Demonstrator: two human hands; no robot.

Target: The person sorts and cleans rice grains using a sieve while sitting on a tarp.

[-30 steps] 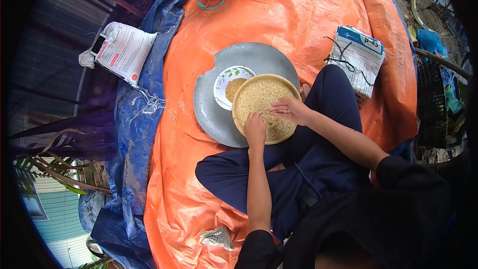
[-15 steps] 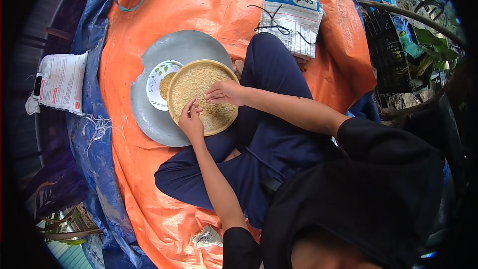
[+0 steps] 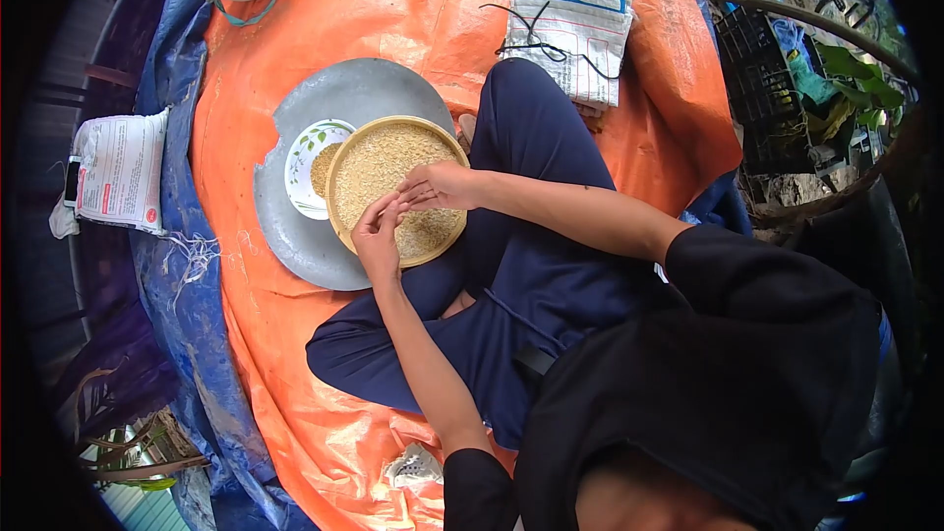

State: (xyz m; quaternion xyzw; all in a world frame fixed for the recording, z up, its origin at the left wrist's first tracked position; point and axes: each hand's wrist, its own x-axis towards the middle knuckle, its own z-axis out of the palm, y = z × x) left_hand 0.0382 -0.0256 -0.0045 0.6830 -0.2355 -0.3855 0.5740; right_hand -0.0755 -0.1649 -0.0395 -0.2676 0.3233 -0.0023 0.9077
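Above the tray (image 3: 398,120) of grain (image 3: 388,152), which lies over the disc (image 3: 364,84) and overlaps the edge of the bowl (image 3: 303,152), I have my right hand (image 3: 442,183) loosely open and my left hand (image 3: 377,239) curled at its fingertips; whether my left fingers pinch anything, I cannot tell. I'd do well to work low and lightly, lifting only a little at a time and using the right palm as a catch. My wrists are best kept off the rim, since a knock there could tip grain out.
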